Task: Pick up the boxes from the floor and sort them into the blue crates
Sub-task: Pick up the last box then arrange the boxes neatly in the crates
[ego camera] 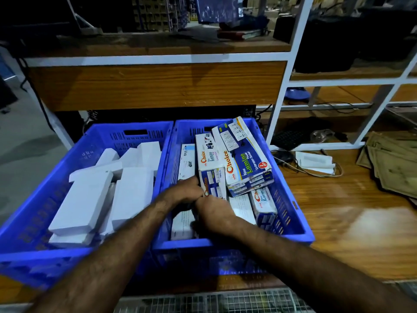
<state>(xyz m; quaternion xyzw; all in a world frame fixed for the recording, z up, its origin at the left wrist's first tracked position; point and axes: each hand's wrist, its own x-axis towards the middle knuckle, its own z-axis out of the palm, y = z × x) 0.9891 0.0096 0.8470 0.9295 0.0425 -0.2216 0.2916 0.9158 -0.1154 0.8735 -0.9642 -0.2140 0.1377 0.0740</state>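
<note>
- Two blue crates sit side by side on a wooden surface: the left crate [27,222] and the right crate [291,213], their inner walls touching.
- The left crate is loaded with plain white boxes [90,195], stacked loosely and at angles.
- The right crate holds printed boxes: a large "Choice Lumino" extension socket box [246,159] lies tilted on top at the far right, and a narrower Choice box [209,168] lies just beside it.
- A white "Viva" box [187,161] stands along the right crate's left wall; another Choice box [265,206] lies lower near the right wall.
- Both hands are down inside the right crate, meeting in the middle!
- The left hand [182,190] has its fingers curled against the near end of the narrower Choice box, gripping it.
- The right hand [214,213] touches the left, fingers curled under and hidden; I cannot tell what they grasp.
- Behind stands a white-framed wooden shelf [158,84]; flattened cardboard [392,168] lies off to the right.
</note>
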